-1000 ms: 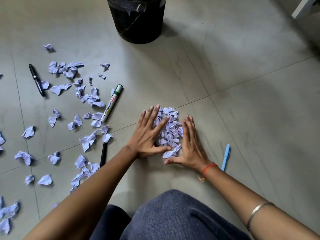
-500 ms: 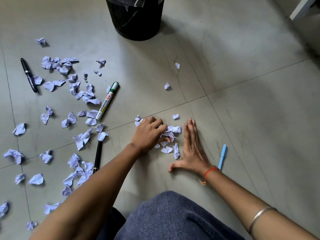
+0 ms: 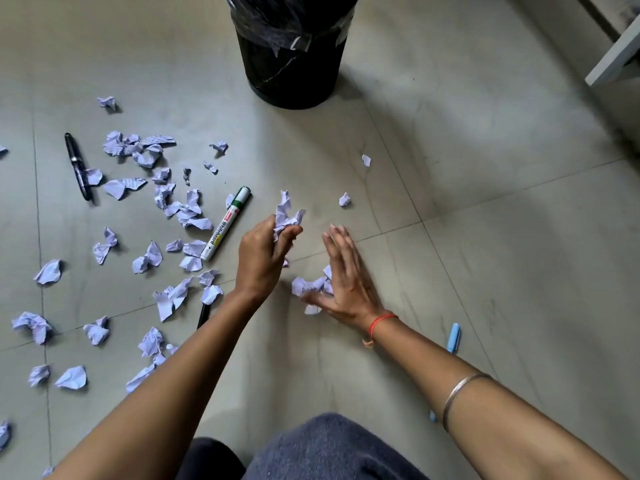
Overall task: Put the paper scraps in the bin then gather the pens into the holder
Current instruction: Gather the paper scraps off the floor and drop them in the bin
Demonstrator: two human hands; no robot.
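My left hand (image 3: 265, 252) clutches crumpled lilac paper scraps (image 3: 287, 216); my right hand (image 3: 346, 282) lies flat, released. Scrap-clearing step: next, I judge, carry them over the round black bin (image 3: 294, 64).

Crumpled lilac scraps (image 3: 147, 261) strewn left; black bin (image 3: 291, 64) beyond.

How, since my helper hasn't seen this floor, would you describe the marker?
From the black bin at the top, come down and left to the scraps. The marker lies at their right edge, by the left hand. It alone is thick and white with a green cap; the other pens are black or blue.
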